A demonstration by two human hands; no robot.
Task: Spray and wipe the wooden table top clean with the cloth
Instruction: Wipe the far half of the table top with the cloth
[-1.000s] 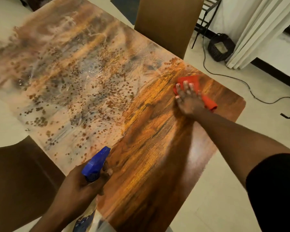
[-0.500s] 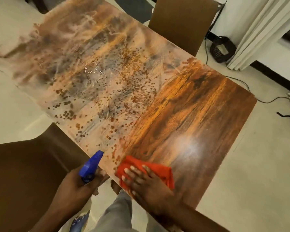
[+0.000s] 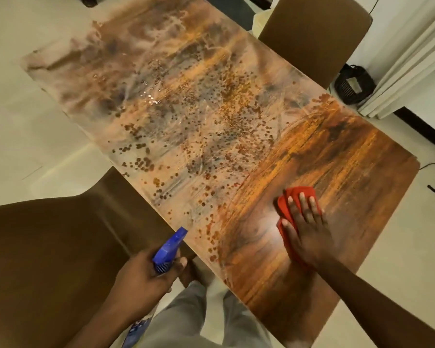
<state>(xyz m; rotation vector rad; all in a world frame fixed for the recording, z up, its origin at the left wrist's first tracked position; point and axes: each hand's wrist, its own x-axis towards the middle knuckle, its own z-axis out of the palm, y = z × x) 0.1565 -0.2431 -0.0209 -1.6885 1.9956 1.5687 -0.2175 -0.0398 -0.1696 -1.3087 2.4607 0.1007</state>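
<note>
Head view: the right grip [image 3: 305, 237] lies flat with fingers spread and straight, pressing the red cloth [image 3: 285, 204] onto the desk [image 3: 349, 156] in the lower right of the frame. It pins the cloth under the palm and does not clutch it. Half a second ago the cloth was at the near edge, just beside the bottle. A second ago it was out at the far edge. It now sits between those two spots, so the grip is stroking back and forth across the right end.

The left grip [image 3: 146, 280] is curled round the neck of the blue spray bottle [image 3: 170, 247] and holds it off the near edge at lower centre, nozzle aimed toward the desk.

Wood around the cloth looks dark and glossy, so that end reads as wiped. The cloudy, droplet-speckled film [image 3: 186, 121] covers the middle and upper left much as before, and its border has barely shifted. Most of the wiping probably remains, and it lies leftward. A brown chair [image 3: 48, 247] stands at lower left.
</note>
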